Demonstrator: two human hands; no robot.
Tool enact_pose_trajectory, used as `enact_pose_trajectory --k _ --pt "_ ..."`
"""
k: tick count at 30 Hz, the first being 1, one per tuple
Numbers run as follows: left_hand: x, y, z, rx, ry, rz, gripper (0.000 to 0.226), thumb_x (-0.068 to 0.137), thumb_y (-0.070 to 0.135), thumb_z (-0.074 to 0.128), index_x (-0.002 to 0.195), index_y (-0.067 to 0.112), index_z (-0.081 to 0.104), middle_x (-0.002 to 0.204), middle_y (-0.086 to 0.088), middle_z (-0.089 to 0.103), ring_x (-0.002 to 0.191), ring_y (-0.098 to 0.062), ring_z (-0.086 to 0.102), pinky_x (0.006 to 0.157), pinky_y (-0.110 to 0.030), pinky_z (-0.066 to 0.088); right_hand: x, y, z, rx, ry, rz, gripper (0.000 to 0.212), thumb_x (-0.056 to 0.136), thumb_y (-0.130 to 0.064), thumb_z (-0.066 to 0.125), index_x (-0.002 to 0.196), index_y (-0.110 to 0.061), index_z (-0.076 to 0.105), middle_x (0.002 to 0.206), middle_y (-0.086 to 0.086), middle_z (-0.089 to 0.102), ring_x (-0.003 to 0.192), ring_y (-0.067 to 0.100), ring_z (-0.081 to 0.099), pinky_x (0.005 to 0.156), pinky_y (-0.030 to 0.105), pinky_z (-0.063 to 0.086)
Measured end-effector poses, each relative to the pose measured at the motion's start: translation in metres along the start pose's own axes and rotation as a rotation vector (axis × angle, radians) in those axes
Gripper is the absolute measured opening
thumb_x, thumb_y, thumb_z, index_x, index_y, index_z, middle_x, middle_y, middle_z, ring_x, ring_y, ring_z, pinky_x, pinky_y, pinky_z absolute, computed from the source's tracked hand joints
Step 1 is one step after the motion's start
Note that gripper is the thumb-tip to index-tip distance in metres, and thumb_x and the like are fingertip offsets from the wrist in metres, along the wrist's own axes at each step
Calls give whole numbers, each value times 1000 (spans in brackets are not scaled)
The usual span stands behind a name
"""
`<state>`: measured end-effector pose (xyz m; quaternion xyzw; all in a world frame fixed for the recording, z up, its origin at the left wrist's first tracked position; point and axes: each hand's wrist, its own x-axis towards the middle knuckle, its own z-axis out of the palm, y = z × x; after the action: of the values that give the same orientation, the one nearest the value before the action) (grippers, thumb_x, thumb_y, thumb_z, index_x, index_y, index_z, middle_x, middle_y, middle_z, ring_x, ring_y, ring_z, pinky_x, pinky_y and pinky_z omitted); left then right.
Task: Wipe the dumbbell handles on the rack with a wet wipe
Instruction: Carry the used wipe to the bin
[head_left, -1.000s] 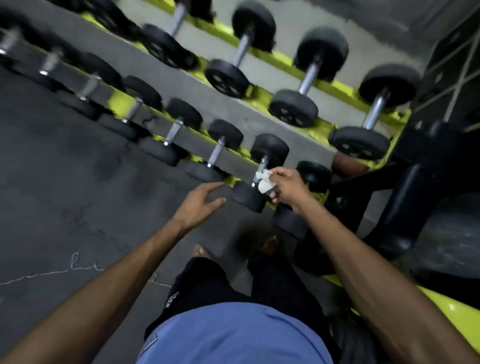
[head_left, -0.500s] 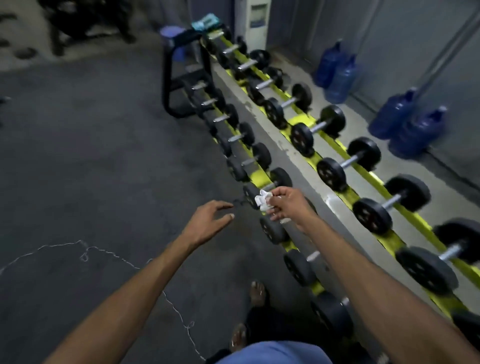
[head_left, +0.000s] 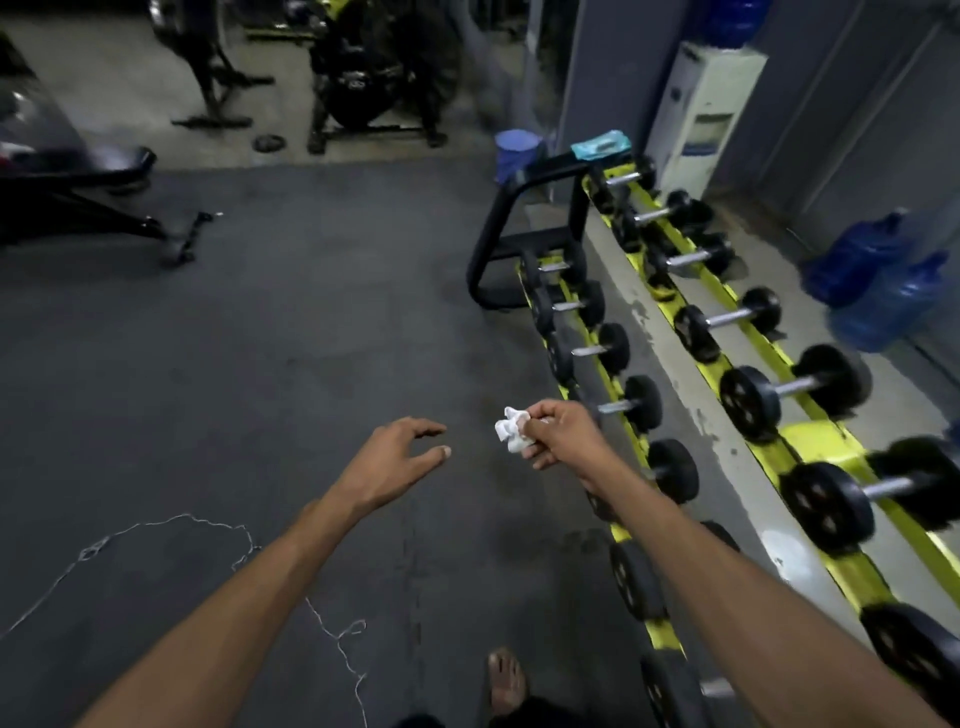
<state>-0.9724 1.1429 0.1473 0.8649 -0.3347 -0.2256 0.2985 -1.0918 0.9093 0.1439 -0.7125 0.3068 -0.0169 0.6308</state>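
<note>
Dumbbell handles (head_left: 615, 407) lie crosswise on the yellow rack (head_left: 852, 569), bare steel exposed for wiping. The right hand (head_left: 563, 436) pinches the wadded wet wipe (head_left: 511, 430) just off the rack's front row, touching no handle, probably between dumbbells. The left hand (head_left: 395, 462) hangs open and empty, farther from the rack.

fourteen dumbbells (head_left: 795, 387), one rack (head_left: 821, 439), one wipe (head_left: 511, 431), two blue floor jugs (head_left: 852, 260), one water dispenser (head_left: 706, 114).

White wipe (head_left: 511, 430) crumpled (off rack (head_left: 613, 387)), dumbbells (head_left: 631, 404) racked.
</note>
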Motion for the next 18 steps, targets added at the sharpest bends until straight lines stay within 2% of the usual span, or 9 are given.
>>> enact_pose_trajectory --k 6,9,13,18 --pt "101 -70 -84 -58 71 -92 42 98 46 66 136 27 67 142 5 62 135 -17 54 117 -40 41 143 -72 60 -58 -67 -23 6 98 -8 62 92 -7 64 72 11 66 51 12 58 43 24 45" --pt "168 -115 -128 -51 90 -85 41 98 43 67 134 24 68 140 4 64 133 -14 55 114 -33 42 221 -107 95 -98 -102 -44 4 97 -10 64 95 -7 65 71 10 67 52 12 60 44 24 46" --pt "260 -161 -194 -29 80 -49 41 98 40 68 134 21 69 138 4 66 131 -11 57 106 -21 39 320 -154 134 -97 -50 -58 4 96 -12 65 95 -8 66 73 9 69 54 13 62 46 25 47" --pt "369 -194 -288 35 -14 -2 43 98 44 66 136 22 67 139 4 65 131 -12 57 108 -26 40 421 -224 170 -40 -1 -49 5 95 -13 66 94 -8 66 75 7 69 57 15 63 48 26 46"
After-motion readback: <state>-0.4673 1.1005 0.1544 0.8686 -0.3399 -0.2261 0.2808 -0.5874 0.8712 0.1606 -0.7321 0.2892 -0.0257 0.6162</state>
